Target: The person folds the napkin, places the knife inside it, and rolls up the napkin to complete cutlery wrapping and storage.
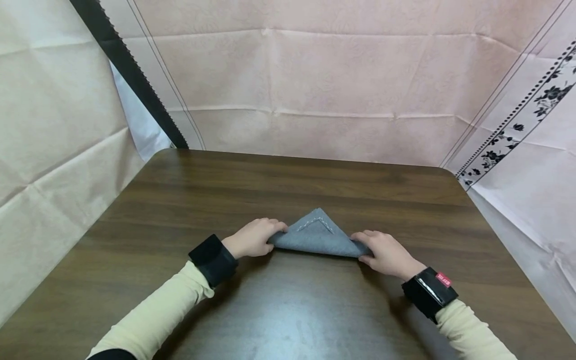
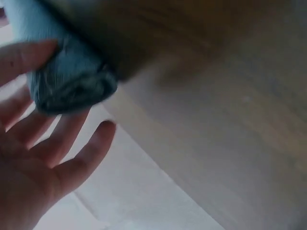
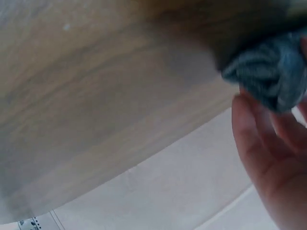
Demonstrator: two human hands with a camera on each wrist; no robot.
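Note:
A grey-blue cloth (image 1: 315, 235) lies on the wooden table, its near part rolled up and its far part a flat triangle with white stitching, the tip pointing away from me. My left hand (image 1: 258, 237) holds the left end of the roll between thumb and fingers. In the left wrist view the roll (image 2: 72, 79) shows its coiled layers at the end, with my left hand (image 2: 43, 143) around it. At the other end, my right hand (image 1: 386, 252) grips the roll. The right wrist view shows that end of the cloth (image 3: 268, 72) bunched, partly hidden by my right hand (image 3: 273, 153).
The brown wooden table (image 1: 270, 185) reaches past the cloth to a straight far edge with rounded corners. Creased pale sheets (image 1: 342, 75) hang behind and at both sides. A black strip (image 1: 135, 75) runs down at the left, and a floral band (image 1: 513, 130) at the right.

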